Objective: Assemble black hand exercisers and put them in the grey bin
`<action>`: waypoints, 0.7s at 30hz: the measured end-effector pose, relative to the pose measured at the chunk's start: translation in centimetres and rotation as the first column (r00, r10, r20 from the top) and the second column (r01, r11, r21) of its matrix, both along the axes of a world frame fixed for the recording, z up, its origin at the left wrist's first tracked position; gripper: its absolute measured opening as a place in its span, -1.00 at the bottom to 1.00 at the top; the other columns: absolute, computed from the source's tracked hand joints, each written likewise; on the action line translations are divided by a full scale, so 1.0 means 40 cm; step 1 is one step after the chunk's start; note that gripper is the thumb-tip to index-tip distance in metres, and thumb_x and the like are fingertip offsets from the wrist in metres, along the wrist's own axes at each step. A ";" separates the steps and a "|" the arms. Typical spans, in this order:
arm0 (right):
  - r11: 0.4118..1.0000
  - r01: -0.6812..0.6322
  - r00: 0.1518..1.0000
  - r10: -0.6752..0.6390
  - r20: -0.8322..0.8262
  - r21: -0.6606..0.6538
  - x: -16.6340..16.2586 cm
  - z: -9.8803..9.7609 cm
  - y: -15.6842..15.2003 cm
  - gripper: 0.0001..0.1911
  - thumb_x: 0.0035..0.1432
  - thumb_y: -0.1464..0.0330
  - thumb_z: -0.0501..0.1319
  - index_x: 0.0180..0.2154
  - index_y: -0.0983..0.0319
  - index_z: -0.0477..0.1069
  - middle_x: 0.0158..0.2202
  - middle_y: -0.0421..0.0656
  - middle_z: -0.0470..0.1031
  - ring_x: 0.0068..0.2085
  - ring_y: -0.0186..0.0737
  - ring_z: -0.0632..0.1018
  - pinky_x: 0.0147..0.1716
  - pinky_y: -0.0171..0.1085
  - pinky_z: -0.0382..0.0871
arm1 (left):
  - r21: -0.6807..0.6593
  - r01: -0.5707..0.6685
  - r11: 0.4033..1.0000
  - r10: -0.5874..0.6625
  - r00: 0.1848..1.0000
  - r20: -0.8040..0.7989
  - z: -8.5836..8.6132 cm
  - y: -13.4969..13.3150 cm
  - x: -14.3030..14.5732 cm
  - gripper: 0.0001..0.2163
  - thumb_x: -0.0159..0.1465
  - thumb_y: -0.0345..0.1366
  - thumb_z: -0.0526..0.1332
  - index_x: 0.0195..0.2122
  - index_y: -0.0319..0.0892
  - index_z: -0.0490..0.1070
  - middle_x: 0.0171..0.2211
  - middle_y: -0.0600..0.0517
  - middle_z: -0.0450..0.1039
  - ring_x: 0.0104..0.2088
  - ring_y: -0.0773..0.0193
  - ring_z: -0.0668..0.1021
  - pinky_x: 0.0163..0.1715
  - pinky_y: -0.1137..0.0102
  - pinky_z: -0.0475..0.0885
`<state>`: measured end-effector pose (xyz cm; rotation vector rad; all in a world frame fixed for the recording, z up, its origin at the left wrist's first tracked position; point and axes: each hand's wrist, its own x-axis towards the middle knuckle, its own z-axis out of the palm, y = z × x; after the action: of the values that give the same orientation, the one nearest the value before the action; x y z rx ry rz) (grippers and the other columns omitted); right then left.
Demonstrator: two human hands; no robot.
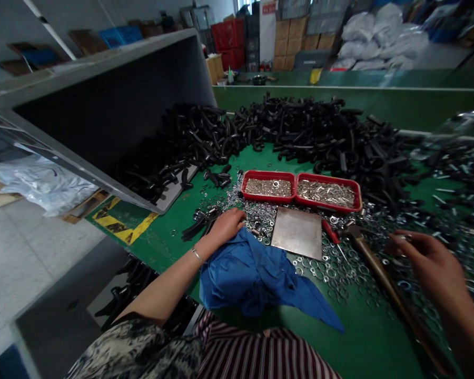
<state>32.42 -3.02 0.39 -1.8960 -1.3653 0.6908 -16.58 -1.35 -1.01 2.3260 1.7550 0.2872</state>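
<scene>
My left hand (226,225) rests knuckles-up on the green table (363,337), at the edge of a blue cloth (256,276) and beside black curved parts (199,223). Its fingers curl down among small metal washers (260,216); what they hold, if anything, is hidden. My right hand (430,260) hovers over scattered washers (339,268) at the right. Its fingers pinch a small shiny piece (403,238). A wooden-handled hammer (383,276) lies just left of that hand, next to a square metal plate (298,232).
Two red trays (300,180) of small metal pieces stand behind the plate. A big heap of black curved parts (300,131) fills the back of the table. A grey bin (114,100) slopes in from the left. Red-handled pliers (331,231) lie by the plate.
</scene>
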 end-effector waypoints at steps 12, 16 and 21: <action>0.967 -0.255 0.512 0.132 -0.849 -0.004 -0.316 -0.046 -0.028 -0.67 0.07 0.14 0.40 -0.27 0.19 0.39 -0.26 -0.11 0.60 -0.45 -0.35 0.54 -0.44 -0.34 0.49 | 0.042 -0.015 0.999 0.010 0.991 0.133 -0.029 0.001 0.034 -0.83 0.40 -0.37 0.06 -0.13 -0.18 0.44 -0.15 -0.07 0.44 -0.10 0.18 0.51 -0.01 0.30 0.41; 0.960 -0.277 0.432 0.101 -0.896 -0.025 -0.358 -0.075 -0.035 -0.65 0.08 0.12 0.40 -0.28 0.19 0.36 -0.42 -0.20 0.55 -0.54 -0.37 0.45 -0.54 -0.36 0.43 | 0.124 0.023 0.992 -0.040 0.990 0.138 -0.009 0.001 0.063 -0.80 0.42 -0.34 0.05 -0.06 -0.15 0.44 -0.11 -0.06 0.44 -0.08 0.19 0.50 0.00 0.31 0.40; 0.970 -0.242 0.416 0.090 -0.905 -0.014 -0.365 -0.095 -0.028 -0.67 0.09 0.15 0.40 -0.29 0.18 0.35 -0.51 -0.28 0.46 -0.59 -0.41 0.34 -0.62 -0.39 0.34 | 0.102 0.243 0.965 -0.239 0.970 -0.052 0.009 0.025 0.157 -0.81 0.40 -0.29 0.12 -0.06 -0.16 0.47 -0.17 -0.07 0.47 -0.07 0.10 0.48 0.00 0.22 0.36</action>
<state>17.83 -4.14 -3.41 -1.0771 -0.7546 1.6579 -10.29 -0.33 -0.63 2.6069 1.4844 0.3022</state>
